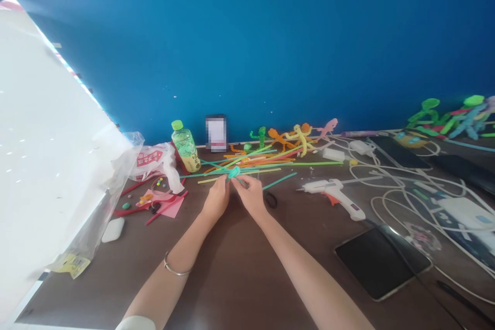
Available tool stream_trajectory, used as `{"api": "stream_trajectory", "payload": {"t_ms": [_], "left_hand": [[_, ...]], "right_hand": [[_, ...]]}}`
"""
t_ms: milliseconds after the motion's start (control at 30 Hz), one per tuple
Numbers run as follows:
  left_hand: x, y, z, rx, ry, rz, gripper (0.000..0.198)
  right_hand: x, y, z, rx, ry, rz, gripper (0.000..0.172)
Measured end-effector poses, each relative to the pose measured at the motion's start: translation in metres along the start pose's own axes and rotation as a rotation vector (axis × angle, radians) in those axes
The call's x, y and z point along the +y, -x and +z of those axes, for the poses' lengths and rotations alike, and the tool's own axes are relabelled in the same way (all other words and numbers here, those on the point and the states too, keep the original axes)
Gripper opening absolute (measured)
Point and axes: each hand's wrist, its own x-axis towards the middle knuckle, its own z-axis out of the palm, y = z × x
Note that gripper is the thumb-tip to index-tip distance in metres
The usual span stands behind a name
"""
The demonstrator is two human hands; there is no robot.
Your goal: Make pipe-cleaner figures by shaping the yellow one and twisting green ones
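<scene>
Between my fingertips is a small coiled teal pipe cleaner (234,171), held above the table. My left hand (216,197) pinches it from the left side, and my right hand (250,193) pinches it from the right. The fingers partly hide its lower end. Just beyond lie loose pipe cleaners (255,162) in green, orange and yellow. Scissors with dark handles (271,199) rest by my right hand, mostly hidden. Several pipe cleaner figures (301,139) in green, orange, yellow and pink stand along the wall.
A drink bottle (186,148) and a phone (216,134) stand at the back. Left are a plastic bag (157,162), pink paper (170,205) and a white case (113,230). Right are a glue gun (335,196), a dark tablet (382,263) and tangled white cables (390,201).
</scene>
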Motion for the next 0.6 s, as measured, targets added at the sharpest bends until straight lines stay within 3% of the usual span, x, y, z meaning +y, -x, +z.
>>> {"api": "stream_trajectory", "payload": {"t_ms": [67, 233, 467, 600], "left_hand": [[0.0, 0.0, 0.001, 0.026, -0.025, -0.014, 0.013], [0.002, 0.001, 0.002, 0.06, 0.19, -0.246, 0.005], [0.011, 0.001, 0.002, 0.089, 0.315, -0.222, 0.017], [0.015, 0.001, 0.0, 0.106, 0.357, -0.282, 0.011]], "right_hand": [[0.001, 0.001, 0.001, 0.002, 0.012, -0.006, 0.024], [0.002, 0.005, 0.005, 0.022, 0.098, -0.036, 0.025], [-0.002, 0.011, 0.007, 0.034, 0.302, -0.199, 0.022], [-0.002, 0.011, 0.006, 0.031, 0.382, -0.235, 0.021]]}}
